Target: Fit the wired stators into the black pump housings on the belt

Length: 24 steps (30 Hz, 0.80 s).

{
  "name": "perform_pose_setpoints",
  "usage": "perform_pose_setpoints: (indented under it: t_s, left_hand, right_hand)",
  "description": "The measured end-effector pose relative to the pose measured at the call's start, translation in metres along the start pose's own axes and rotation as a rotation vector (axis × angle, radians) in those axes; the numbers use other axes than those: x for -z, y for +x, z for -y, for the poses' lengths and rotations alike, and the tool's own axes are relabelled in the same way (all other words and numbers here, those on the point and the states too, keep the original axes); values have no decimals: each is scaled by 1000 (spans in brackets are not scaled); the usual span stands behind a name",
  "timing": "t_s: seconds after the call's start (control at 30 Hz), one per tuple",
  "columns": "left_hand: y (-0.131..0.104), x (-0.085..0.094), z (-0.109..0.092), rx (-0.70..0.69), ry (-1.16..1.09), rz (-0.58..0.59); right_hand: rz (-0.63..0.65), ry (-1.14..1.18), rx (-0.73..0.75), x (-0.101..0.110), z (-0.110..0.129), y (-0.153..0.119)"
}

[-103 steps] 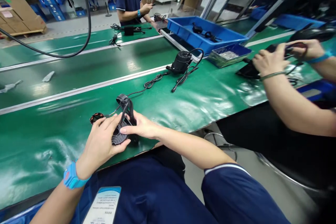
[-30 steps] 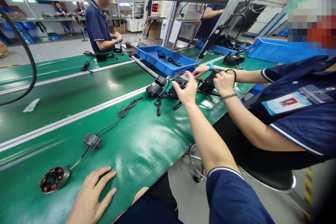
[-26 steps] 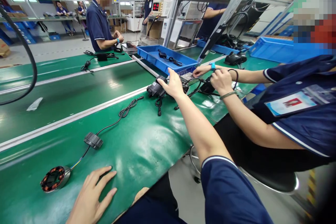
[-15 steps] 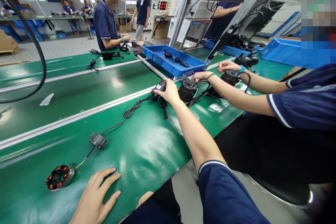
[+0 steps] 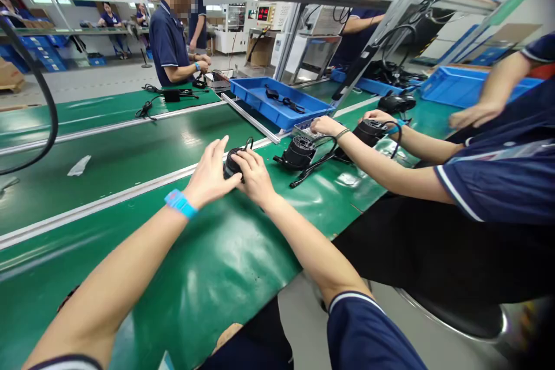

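Note:
A black round housing (image 5: 233, 165) stands on the green work surface (image 5: 225, 266), near the metal rail. My right hand (image 5: 255, 176) is wrapped over its right side, fingers on top. My left hand (image 5: 212, 173), with a blue band at the wrist, is beside its left side, fingers spread and the thumb reaching along the front. A thin black cable loop rises behind the housing. Under my left forearm only a small edge of the copper-wound ring (image 5: 68, 297) shows. The grey block and its cable are hidden behind the arm.
Another black housing (image 5: 298, 153) with a thick cable is to the right, near a co-worker's hands (image 5: 328, 126). A blue tray (image 5: 281, 105) holding black cables sits beyond the rail (image 5: 143, 186). Another person's hand (image 5: 477, 115) is at the far right.
My left hand has moved up from the front of the surface to the housing. My right hand has shifted left with a black part. Another person's arm has appeared at the right.

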<state>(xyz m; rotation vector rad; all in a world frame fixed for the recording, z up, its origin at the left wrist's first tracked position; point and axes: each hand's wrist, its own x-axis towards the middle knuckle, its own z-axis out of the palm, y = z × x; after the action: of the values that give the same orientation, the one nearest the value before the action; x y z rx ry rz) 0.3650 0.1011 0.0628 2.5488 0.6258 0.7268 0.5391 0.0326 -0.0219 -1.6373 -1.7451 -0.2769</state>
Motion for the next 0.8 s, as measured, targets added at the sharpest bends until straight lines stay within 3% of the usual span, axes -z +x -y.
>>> perform_pose_setpoints:
  t_s: [0.07, 0.17, 0.3, 0.4, 0.53, 0.67, 0.8]
  left_hand:
    - [36, -15, 8, -11, 3, 123]
    - [58, -32, 19, -58, 19, 204]
    - [59, -36, 32, -123, 56, 227]
    - [61, -31, 42, -156, 67, 270]
    - [67, -28, 51, -181, 57, 332]
    - [65, -31, 57, -162, 49, 286]
    - [63, -35, 61, -142, 53, 236]
  right_hand:
    - [10, 35, 54, -3, 4, 1]
    - [-63, 152, 96, 2, -2, 1]
    - [-201, 320, -97, 18, -29, -3]
    - [-94, 419, -214, 17, -46, -7]
    - [58, 489, -205, 0, -46, -8]
    - [92, 537, -239, -10, -41, -7]
    - [62, 545, -365, -17, -47, -9]
